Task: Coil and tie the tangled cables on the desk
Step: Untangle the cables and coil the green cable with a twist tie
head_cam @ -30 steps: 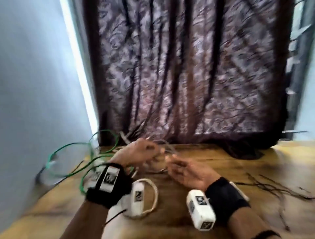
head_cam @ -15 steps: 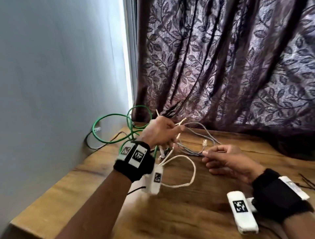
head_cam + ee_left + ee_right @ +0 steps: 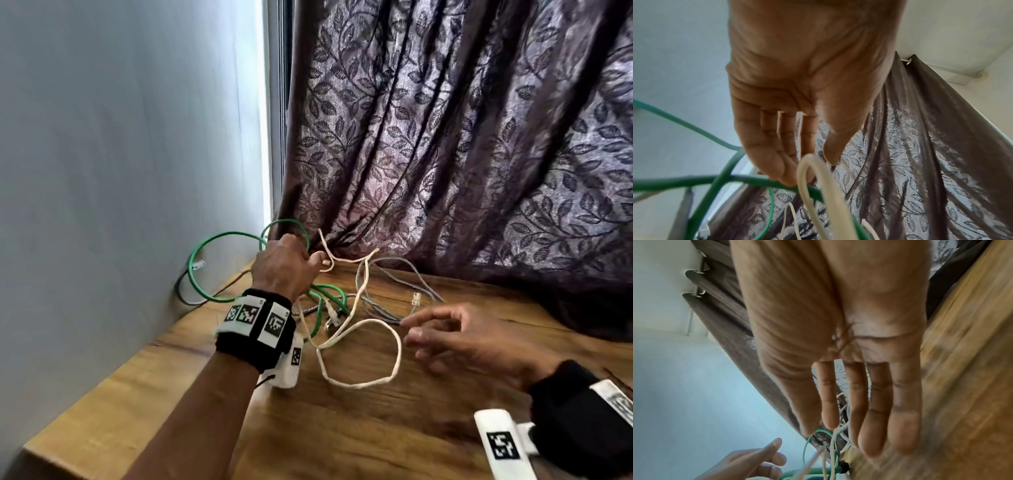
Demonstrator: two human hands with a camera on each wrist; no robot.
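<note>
Head view, left hand (image 3: 282, 265) raised, fingers pinching cream cable (image 3: 363, 342), right hand (image 3: 455, 337) hovering, fingers loose, empty

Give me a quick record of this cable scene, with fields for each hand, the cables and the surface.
left hand: raised, holds the cream cable in curled fingers
right hand: open, holds nothing, fingers near the grey cable
green cable: loose loops by the wall
tangle: cables still cross, none tied
surface: wooden desk

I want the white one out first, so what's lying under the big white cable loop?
Mostly bare wooden desk shows inside the white cable loop. Near the tangle it crosses the green cable; which lies on top is unclear.
</note>
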